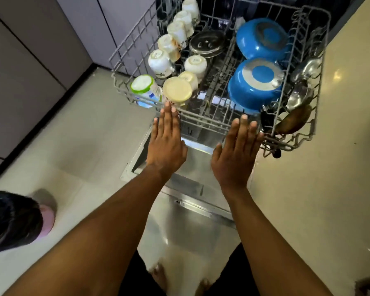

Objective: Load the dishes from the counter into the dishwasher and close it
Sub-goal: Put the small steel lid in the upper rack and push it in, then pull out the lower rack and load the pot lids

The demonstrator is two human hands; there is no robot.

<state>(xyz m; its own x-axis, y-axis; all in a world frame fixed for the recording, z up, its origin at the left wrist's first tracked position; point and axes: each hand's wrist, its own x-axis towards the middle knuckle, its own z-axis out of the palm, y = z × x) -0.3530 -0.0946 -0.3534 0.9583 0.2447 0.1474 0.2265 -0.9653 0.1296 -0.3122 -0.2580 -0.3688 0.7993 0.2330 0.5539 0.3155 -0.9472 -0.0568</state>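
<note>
progress: loading looks pretty much done imo. The rack (203, 122) is pulled out and packed, right in front of both hands.

what's in it: a row of white cups (173, 47) upside down, past the l hand's fingertips. A cream tumbler (176, 89) and a green-rimmed tub (142, 84) sit just beyond the l hand (166, 144). Two blue bowls (259, 60) are ahead of the r hand (236, 150), w/ steel utensils (303, 82) further to its right.

counter: counter (340, 146) runs along the right of the r hand. Only part of it is in view, so can't tell if any dishes are waiting there.

left to do: shove the rack in, then swing the dishwasher door (179, 221) up. The door is down flat under both forearms, so closing is not yet done.

hands: both flat, fingers straight and together, palms facing the rack, gripping nothing. Arms reach fwd side by side.

contact: l fingertips are right at the front rail by the tumbler, r fingertips at the rail below the nearer blue bowl. Looks like touching, but can't be 100% sure.

guess: set up for a two-handed push.
</note>
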